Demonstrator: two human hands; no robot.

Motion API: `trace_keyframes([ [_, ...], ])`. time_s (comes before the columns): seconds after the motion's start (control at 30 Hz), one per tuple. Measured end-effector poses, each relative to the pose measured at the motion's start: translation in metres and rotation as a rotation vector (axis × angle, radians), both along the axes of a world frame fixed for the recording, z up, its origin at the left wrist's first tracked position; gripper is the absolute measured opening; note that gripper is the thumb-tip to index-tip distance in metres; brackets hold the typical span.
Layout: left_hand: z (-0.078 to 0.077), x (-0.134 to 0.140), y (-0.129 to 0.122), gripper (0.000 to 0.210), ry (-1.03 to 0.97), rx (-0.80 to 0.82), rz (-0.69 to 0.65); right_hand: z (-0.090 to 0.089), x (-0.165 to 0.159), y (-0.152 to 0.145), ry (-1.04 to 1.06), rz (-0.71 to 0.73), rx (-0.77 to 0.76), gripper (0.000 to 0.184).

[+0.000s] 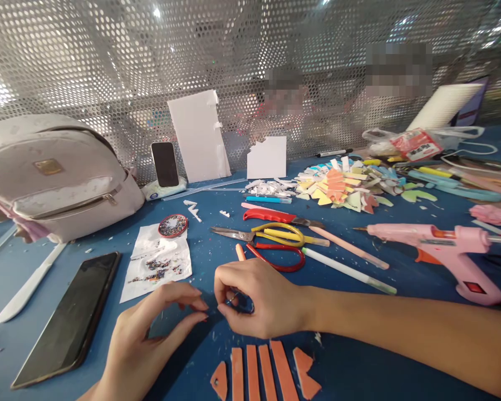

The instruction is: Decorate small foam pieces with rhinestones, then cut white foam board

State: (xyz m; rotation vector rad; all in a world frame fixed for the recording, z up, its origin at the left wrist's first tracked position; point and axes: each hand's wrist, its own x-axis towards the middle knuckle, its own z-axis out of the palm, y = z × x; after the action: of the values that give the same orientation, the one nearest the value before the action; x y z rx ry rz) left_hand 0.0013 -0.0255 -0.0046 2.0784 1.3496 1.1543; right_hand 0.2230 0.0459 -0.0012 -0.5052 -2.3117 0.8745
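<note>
My left hand point(150, 328) is raised just above the blue table, thumb and fingertips brought together in a pinch; anything between them is too small to make out. Close beside it, my right hand point(259, 295) curls its fingers around a small, thin, shiny loop point(245, 303), perhaps wire, mostly hidden by the fingers. In front of both hands lie orange foam-like cut pieces: a pointed head piece point(220, 381) with a hole, several straight strips point(253, 373) and a notched tail piece point(305, 373). Scissors point(234, 233) with yellow and red handles lie beyond my right hand.
A phone point(67, 323), a white knife point(31, 284) and a backpack point(62, 178) are at left. Colourful bits lie on white paper point(140, 278). A red-handled cutter point(271, 215), markers point(350, 271), a pink glue gun point(438, 245) and a scrap pile point(346, 184) occupy the right.
</note>
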Motion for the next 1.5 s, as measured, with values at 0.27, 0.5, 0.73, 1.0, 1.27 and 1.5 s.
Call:
trace_keyframes([
  [0.27,0.000,0.002,0.000,0.018,-0.017,0.005,0.008,0.001,0.000,0.000,-0.020,0.010,0.004,0.013],
  [0.5,0.001,0.001,0.000,0.019,0.044,0.023,-0.030,0.000,0.000,0.000,-0.018,0.016,0.008,0.012],
  [0.73,0.006,0.004,0.001,0.023,0.134,0.085,-0.069,-0.001,0.000,0.000,-0.019,0.033,0.022,0.011],
  [1.0,0.005,0.012,0.009,0.021,0.005,0.014,-0.049,0.003,-0.002,0.004,0.018,0.053,-0.162,0.007],
  [1.27,0.003,0.021,0.023,0.012,0.144,-0.166,-0.112,0.009,0.005,0.008,0.201,-0.053,-0.425,0.015],
  [1.5,0.002,0.038,0.033,0.005,0.237,-0.175,-0.153,0.005,0.001,0.010,0.361,-0.174,-0.304,0.015],
])
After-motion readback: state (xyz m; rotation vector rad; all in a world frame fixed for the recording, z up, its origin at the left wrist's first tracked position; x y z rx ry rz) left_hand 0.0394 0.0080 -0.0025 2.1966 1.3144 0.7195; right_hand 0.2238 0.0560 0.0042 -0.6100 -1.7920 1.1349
